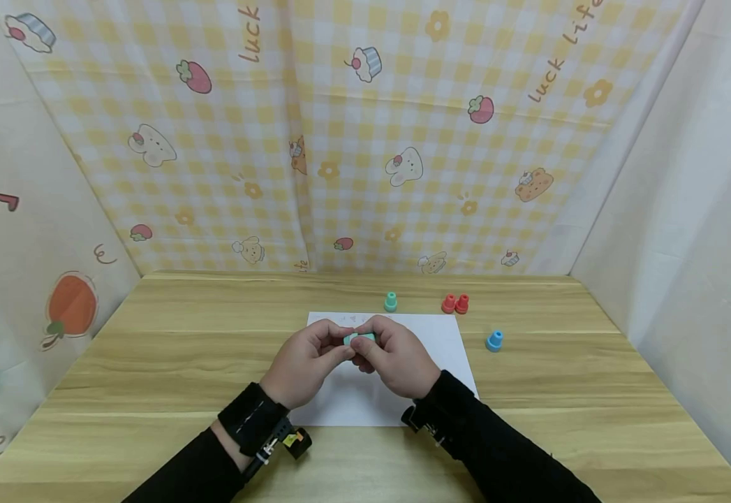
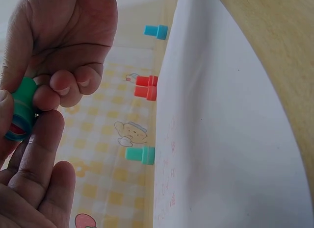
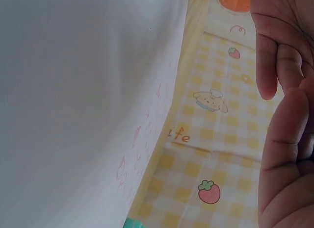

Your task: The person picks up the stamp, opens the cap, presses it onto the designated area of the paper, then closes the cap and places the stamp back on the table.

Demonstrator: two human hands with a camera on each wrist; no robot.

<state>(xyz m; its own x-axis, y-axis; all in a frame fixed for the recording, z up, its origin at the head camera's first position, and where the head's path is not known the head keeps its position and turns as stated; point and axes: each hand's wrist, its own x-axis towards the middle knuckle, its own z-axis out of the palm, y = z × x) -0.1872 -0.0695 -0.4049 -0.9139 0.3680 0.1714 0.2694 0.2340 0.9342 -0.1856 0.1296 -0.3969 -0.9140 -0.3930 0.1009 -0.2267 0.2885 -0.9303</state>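
Patterned curtain (image 1: 352, 202): hangs behind everything, along the table's far edge.
Table (image 1: 183, 342): pale wood, carrying the paper and the loose stamps.
White paper (image 1: 365, 409): lies flat on the table beneath both hands.
Left hand (image 1: 305, 365): thumb and fingers bent in, pinching the held stamp from its left.
Right hand (image 1: 403, 360): fingers curled, thumb against the same stamp, pinching from its right.
Held stamp (image 2: 23, 103): green, above the paper between the hands, neither nearer; its long axis runs roughly crosswise from hand to hand, the end showing red inside facing the left.
Green stamp (image 1: 391, 302): upright, just beyond the paper's far edge.
Red stamps (image 1: 449, 304): two upright, side by side near the far right corner.
Blue stamp (image 1: 494, 341): upright, right of the paper.
Pinkish marks (image 3: 121, 169): along the paper's far edge, too faint to read.
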